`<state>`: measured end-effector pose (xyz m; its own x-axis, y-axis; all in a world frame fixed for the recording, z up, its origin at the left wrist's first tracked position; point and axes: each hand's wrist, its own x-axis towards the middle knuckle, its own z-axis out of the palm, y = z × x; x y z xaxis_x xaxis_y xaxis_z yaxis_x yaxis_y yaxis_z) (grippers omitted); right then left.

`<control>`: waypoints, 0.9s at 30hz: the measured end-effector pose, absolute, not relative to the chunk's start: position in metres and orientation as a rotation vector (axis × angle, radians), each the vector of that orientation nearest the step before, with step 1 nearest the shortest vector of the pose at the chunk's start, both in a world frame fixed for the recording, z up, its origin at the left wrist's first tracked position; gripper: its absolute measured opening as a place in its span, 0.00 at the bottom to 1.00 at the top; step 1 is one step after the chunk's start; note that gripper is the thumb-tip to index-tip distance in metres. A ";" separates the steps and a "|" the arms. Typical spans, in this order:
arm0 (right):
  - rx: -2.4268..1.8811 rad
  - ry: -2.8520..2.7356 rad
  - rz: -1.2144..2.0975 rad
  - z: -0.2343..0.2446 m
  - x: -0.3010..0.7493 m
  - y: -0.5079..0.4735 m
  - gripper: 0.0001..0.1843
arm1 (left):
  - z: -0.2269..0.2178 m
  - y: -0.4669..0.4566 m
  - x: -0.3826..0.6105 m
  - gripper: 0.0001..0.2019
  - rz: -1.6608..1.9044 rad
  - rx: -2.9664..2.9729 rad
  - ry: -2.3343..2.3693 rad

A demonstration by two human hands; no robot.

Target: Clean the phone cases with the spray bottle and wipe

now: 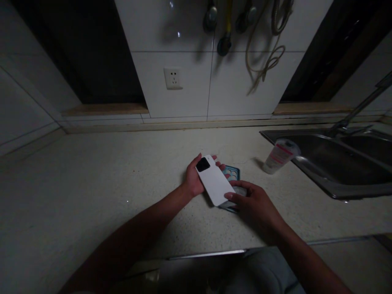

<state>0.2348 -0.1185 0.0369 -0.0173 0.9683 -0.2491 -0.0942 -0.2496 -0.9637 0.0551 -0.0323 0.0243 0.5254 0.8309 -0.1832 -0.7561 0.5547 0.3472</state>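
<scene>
A white smartphone (216, 181) lies tilted across my hands, its back up and a black camera block at the upper left end. My left hand (194, 179) is closed around that upper end, thumb on the near side and fingertips showing past the far edge. At the lower end, my right hand (254, 200) pinches the phone's corner, thumb on top. A greyish, thin thing (241, 191) shows between the right fingers and the phone; its kind is unclear. Beneath the phone is a teal tray with round pale cells (233, 173), partly hidden, on the counter.
A clear plastic cup (280, 156) with red print leans to the right on the pale counter (107, 175). Farther right is a steel double sink (333, 192) with a faucet (344, 122). A socket (173, 78), pipe fittings and a looped cord (269, 61) are on the tiled wall.
</scene>
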 end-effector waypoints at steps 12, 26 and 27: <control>-1.272 -1.514 0.573 0.044 0.245 -0.088 0.20 | 0.018 -0.031 0.053 0.47 0.890 0.187 0.282; -1.111 -2.458 0.077 0.041 0.168 -0.069 0.28 | 0.005 -0.022 0.056 0.43 0.815 0.205 0.177; -1.047 -2.488 0.068 0.038 0.168 -0.071 0.30 | 0.004 -0.022 0.057 0.44 0.818 0.209 0.179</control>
